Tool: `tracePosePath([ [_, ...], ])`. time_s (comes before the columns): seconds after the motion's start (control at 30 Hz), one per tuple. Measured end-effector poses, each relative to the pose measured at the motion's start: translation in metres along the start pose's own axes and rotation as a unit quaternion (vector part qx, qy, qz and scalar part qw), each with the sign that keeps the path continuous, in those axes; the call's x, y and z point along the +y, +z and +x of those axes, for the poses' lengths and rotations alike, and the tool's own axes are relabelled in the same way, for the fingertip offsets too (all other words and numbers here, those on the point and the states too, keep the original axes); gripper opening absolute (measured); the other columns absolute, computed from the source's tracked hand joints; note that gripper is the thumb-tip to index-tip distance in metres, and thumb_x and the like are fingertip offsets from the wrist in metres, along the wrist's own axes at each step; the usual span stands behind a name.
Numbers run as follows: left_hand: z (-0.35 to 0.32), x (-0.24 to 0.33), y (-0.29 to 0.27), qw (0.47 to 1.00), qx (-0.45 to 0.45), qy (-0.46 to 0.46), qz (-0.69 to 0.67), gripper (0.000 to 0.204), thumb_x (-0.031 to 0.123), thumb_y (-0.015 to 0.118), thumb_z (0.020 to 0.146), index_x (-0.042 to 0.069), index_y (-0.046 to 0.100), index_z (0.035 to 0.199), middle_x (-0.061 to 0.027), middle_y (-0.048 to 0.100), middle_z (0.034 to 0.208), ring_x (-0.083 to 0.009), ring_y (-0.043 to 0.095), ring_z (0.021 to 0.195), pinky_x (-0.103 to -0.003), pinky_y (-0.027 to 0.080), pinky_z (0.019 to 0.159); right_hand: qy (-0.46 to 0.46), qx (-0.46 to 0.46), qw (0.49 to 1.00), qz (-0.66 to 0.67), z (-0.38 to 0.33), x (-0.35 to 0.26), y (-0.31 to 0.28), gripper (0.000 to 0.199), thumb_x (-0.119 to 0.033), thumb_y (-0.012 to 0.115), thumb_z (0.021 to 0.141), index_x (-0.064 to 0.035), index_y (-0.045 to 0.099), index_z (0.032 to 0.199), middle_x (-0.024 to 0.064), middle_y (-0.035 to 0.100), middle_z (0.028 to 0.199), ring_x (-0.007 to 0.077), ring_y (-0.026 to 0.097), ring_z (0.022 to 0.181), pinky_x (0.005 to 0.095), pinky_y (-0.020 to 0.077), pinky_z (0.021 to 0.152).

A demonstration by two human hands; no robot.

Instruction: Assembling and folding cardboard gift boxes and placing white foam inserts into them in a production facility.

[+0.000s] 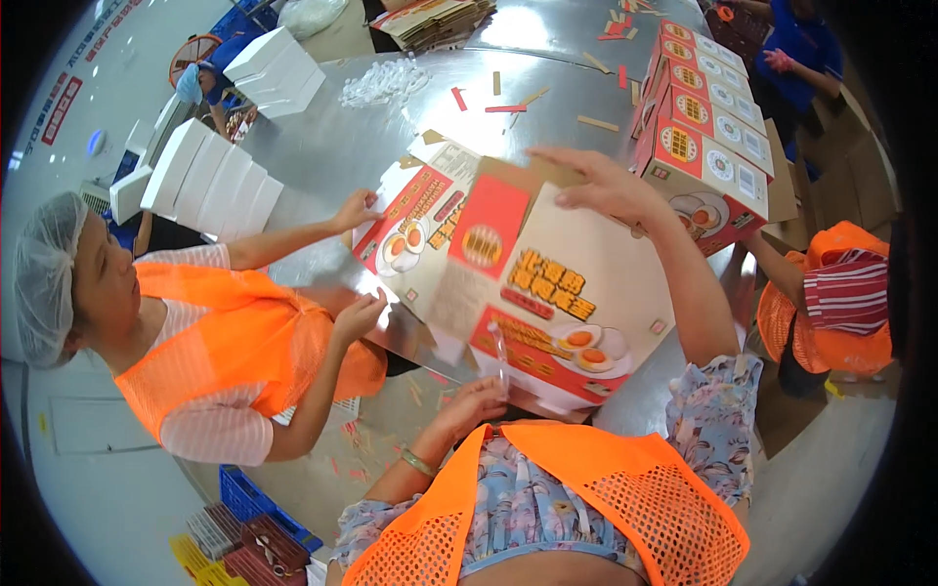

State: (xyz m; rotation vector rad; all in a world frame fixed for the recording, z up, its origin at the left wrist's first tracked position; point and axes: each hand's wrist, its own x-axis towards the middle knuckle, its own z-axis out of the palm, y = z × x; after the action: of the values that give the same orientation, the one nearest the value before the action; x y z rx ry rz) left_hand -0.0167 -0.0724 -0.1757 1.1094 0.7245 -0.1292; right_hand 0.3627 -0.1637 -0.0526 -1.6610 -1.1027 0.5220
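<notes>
A flat printed carton (pixel 616 264), cream and red with pictures of cut eggs, lies tilted in front of me at the table edge. My left hand (pixel 476 402) is at its near edge, fingers pinched on a thin translucent plastic handle (pixel 501 356) that stands up against the carton. My right hand (pixel 611 186) reaches over the far edge, with thumb and fingers apart beside a raised brown flap (pixel 518 174). To the left, a co-worker's hands (pixel 360 212) are at a second similar carton (pixel 415 225), which my carton partly overlaps.
Folded cartons (pixel 703 146) stand in a row at the right. White plastic handles (pixel 386 80) are heaped on the metal table (pixel 322 161), among red and tan strips (pixel 506 108). White foam boxes (pixel 210 181) are stacked at left. Another worker in an orange vest (pixel 831 303) is at right.
</notes>
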Motion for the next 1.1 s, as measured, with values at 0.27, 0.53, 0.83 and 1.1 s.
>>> tracePosePath([
  [0.27,-0.036,0.017,0.019,0.988,-0.005,0.089,0.123,0.017,0.02,0.062,0.099,0.003,0.063,0.095,-0.0111,0.072,0.09,-0.0126,0.066,0.072,-0.025,0.054,0.065,0.084,-0.297,0.938,-0.158,-0.053,0.123,0.07,0.063,-0.006,0.073,0.083,-0.0166,0.056,0.143,0.0154,0.066,0.127,0.026,0.059,0.119,0.0412,0.047,0.098],
  [0.53,0.016,0.026,0.047,0.968,0.089,0.128,0.196,0.015,0.013,0.068,0.094,0.0,0.063,0.09,-0.0084,0.071,0.079,-0.0138,0.066,0.063,-0.027,0.053,0.056,-0.028,0.091,0.98,-0.174,-0.122,0.107,0.075,0.04,-0.014,0.071,0.088,-0.0105,0.065,0.127,0.0133,0.068,0.099,0.0268,0.065,0.093,0.0375,0.0508,0.079],
  [0.83,0.039,0.056,0.069,0.978,-0.096,0.14,0.125,0.016,0.008,0.066,0.096,-0.004,0.064,0.106,-0.0112,0.073,0.091,-0.0181,0.072,0.076,-0.028,0.06,0.067,0.1,0.014,0.995,0.025,-0.202,0.004,0.132,0.028,-0.019,0.064,0.094,-0.0083,0.068,0.119,0.0117,0.071,0.082,0.0277,0.069,0.077,0.0386,0.0514,0.069],
  [1.1,0.059,0.052,0.036,0.982,-0.154,-0.022,0.109,0.028,0.026,0.062,0.102,0.0,0.063,0.112,-0.0075,0.07,0.093,-0.014,0.07,0.077,-0.029,0.061,0.071,0.1,0.218,0.949,-0.203,-0.227,0.006,0.185,0.025,-0.018,0.066,0.093,-0.0098,0.069,0.116,0.0099,0.067,0.083,0.028,0.068,0.077,0.0355,0.0518,0.059],
])
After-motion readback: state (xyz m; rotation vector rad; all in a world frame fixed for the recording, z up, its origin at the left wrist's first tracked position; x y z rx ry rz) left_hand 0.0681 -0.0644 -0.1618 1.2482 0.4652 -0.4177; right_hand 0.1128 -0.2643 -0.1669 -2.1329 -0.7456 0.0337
